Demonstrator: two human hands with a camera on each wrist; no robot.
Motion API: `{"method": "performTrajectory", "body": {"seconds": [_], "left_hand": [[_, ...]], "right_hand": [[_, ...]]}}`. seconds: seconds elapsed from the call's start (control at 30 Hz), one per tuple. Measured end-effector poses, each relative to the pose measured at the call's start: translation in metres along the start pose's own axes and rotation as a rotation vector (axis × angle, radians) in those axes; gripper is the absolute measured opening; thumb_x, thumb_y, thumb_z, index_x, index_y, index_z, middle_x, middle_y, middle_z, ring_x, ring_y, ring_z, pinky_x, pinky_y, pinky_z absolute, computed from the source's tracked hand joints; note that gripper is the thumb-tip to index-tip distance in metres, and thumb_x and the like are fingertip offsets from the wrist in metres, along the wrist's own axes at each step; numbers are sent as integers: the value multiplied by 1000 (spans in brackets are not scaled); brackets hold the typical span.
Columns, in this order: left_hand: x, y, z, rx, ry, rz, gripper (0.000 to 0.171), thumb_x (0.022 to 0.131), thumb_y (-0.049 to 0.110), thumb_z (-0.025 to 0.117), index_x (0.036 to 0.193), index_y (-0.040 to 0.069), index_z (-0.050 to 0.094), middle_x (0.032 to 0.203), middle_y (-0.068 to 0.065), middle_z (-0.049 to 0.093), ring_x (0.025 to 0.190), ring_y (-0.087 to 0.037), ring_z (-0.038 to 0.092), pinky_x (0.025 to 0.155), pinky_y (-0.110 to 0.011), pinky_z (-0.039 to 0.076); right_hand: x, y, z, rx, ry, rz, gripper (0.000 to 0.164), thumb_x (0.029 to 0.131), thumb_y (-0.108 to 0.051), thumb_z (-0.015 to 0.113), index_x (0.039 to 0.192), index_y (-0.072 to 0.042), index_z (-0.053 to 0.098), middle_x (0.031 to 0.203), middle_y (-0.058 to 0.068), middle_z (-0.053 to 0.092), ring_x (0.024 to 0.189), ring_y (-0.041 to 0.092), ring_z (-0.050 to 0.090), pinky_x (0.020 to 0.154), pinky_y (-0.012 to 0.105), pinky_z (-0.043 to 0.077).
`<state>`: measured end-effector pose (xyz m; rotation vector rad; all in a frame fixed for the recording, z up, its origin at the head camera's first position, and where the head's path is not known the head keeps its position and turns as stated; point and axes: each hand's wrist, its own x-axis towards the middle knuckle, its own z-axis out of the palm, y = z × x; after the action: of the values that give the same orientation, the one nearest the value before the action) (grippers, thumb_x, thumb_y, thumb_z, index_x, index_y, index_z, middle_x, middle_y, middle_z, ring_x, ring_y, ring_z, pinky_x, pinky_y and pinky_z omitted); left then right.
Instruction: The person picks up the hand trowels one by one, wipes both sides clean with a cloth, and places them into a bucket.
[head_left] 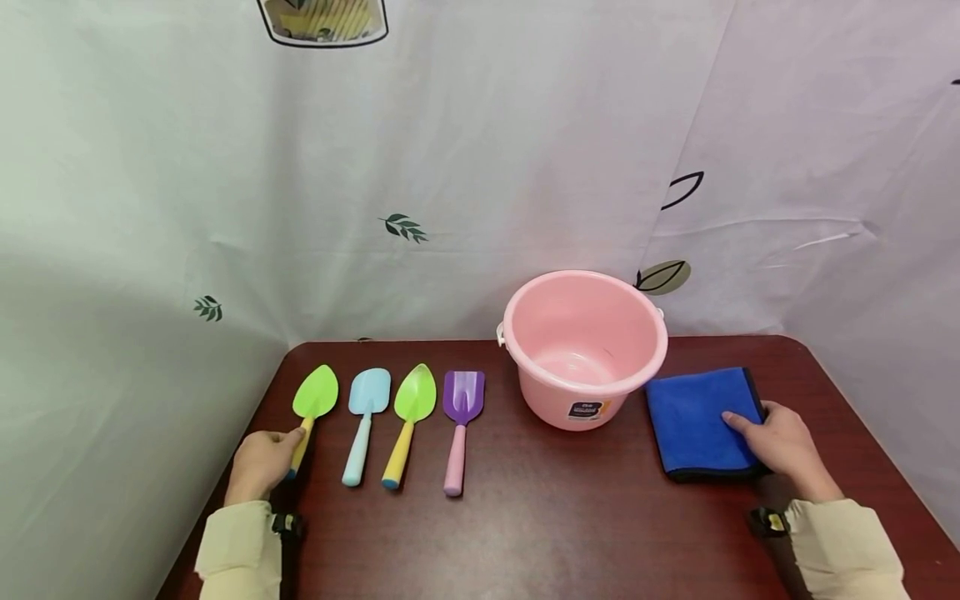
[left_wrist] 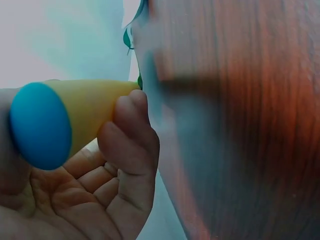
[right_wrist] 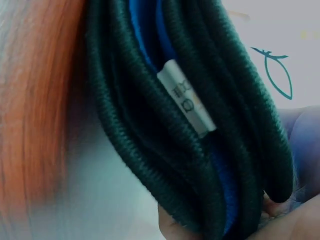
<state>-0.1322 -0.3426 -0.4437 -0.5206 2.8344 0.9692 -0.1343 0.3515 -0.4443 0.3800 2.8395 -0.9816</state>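
Note:
At the left of the table, my left hand [head_left: 260,461] grips the yellow handle of a toy trowel [head_left: 316,392] with a pointed green blade. Its blue handle end [left_wrist: 41,126] faces the left wrist camera, fingers curled around the yellow part. On the right side, my right hand [head_left: 783,442] pinches the right edge of a folded blue cloth [head_left: 701,425], thumb on top. The right wrist view shows the cloth's dark stitched borders [right_wrist: 235,100] in layers, with a white tag [right_wrist: 186,97] between them; most of the fingers are hidden there.
Beside the held trowel lie a light blue shovel [head_left: 370,392], another green trowel [head_left: 416,396] with a yellow handle, and a purple shovel [head_left: 463,396] with a pink handle. A pink bucket [head_left: 555,387] stands near the back edge of the brown table [head_left: 555,525]. Pale patterned fabric [head_left: 480,150] hangs behind.

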Motion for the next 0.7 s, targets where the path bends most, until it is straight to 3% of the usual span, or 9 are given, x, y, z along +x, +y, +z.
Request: {"method": "performTrajectory", "body": {"seconds": [0.33, 0.7], "left_hand": [[-5, 8, 0, -11, 12, -12, 54, 102, 38, 50, 114, -13, 67, 85, -16, 65, 70, -25, 58, 56, -34, 45], [-11, 17, 5, -19, 26, 12, 58, 101, 40, 53, 119, -14, 65, 89, -18, 66, 71, -25, 58, 57, -33, 46]], "right_hand": [[-6, -1, -1, 39, -14, -1, 74, 104, -37, 50, 133, 28, 31, 116, 47, 48, 96, 52, 60, 81, 58, 53], [-13, -3, -1, 40, 66, -50, 70, 103, -35, 53, 131, 27, 33, 114, 45, 50, 93, 49, 60, 79, 59, 50]]}}
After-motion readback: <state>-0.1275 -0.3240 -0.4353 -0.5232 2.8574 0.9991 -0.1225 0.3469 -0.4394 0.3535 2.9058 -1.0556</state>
